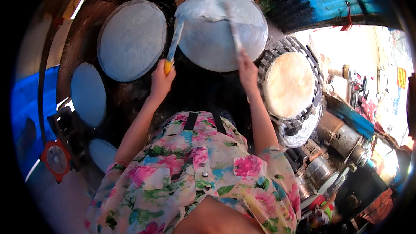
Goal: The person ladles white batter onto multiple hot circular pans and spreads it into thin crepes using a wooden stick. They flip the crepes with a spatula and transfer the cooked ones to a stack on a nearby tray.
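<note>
— What's being worked on?
— A large round pale grey-white disc, tilted upright, its top edge bearing a folded-over flap of thin sheet.
— And the tools?
— A yellow-handled tool with a pale blade touches its left rim; a slim pale stick lies across its middle.
</note>
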A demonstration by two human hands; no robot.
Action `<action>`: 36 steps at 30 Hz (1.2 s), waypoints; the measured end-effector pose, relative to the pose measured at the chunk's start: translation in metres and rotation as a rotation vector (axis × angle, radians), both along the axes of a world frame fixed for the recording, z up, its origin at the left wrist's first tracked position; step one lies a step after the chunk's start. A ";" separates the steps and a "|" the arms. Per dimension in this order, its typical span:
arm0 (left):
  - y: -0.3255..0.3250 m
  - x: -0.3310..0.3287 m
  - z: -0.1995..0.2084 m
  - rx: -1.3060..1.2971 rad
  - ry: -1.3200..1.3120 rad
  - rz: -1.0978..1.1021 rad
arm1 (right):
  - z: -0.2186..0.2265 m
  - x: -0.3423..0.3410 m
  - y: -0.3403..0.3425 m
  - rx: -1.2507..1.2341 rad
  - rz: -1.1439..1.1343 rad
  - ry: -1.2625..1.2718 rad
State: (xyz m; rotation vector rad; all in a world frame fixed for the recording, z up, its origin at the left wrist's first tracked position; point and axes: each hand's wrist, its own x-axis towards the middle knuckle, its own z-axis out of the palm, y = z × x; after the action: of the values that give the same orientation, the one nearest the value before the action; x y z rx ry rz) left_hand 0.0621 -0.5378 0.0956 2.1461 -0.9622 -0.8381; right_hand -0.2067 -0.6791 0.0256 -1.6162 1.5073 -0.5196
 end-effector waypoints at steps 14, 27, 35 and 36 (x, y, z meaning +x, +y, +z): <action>0.060 -0.028 -0.015 0.026 -0.188 -0.087 | 0.019 -0.009 -0.063 -0.039 0.272 -0.223; 0.016 -0.063 -0.022 0.082 -0.243 0.061 | 0.046 -0.008 -0.140 0.125 0.700 -0.028; 0.053 -0.105 -0.012 0.107 -0.197 0.088 | 0.019 -0.041 -0.163 -0.075 0.698 -0.145; 0.054 -0.108 -0.013 0.116 -0.196 0.091 | 0.015 -0.042 -0.161 -0.082 0.763 -0.151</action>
State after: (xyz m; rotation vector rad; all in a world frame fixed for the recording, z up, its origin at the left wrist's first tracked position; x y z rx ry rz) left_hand -0.0457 -0.4834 0.0830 2.3880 -0.9223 -0.6637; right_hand -0.2490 -0.8405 0.0408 -2.0000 0.6746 -0.2590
